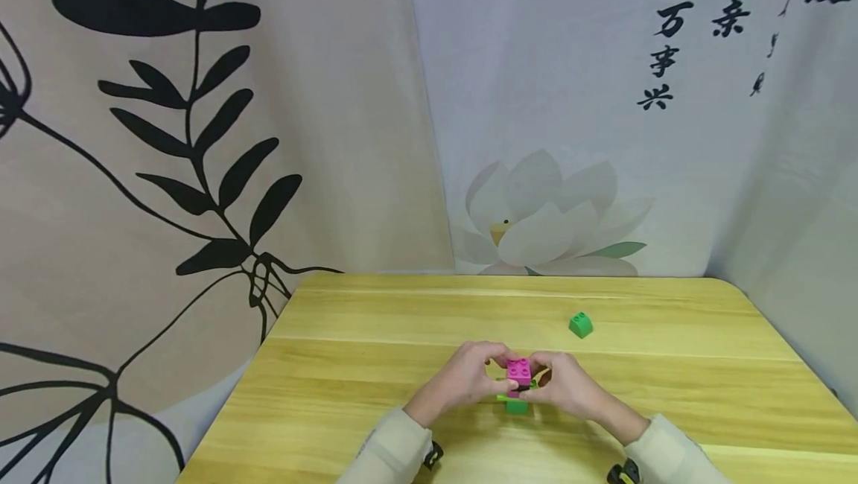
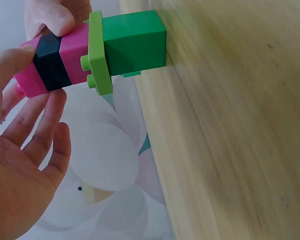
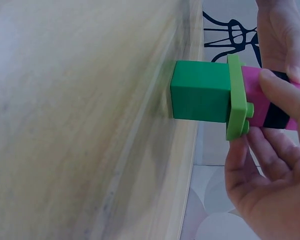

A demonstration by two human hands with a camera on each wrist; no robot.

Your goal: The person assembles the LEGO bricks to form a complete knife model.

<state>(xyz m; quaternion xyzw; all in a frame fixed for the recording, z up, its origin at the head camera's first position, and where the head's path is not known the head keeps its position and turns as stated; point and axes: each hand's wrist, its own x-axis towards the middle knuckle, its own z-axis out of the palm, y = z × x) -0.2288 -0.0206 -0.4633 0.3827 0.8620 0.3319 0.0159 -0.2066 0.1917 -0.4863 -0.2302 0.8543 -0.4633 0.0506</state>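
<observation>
A stack of toy building bricks stands upright on the wooden table between both hands. At its base is a green brick (image 3: 200, 91), topped by a lime-green plate (image 2: 99, 55) with studs that jut past the sides. Above that come a lower pink brick (image 2: 74, 47), a black brick (image 2: 52, 62) and an upper pink brick (image 1: 519, 370). My left hand (image 1: 471, 374) pinches the stack near its top, thumb on the upper pink brick and fingers across from it. The right hand (image 1: 570, 389) grips lower, its thumb against the lower pink brick in the right wrist view.
Farther back on the wooden table (image 1: 375, 320), right of the stack, lies a loose green brick (image 1: 581, 325) with a sloped side. A printed curtain (image 1: 348, 134) hangs behind the table's far edge.
</observation>
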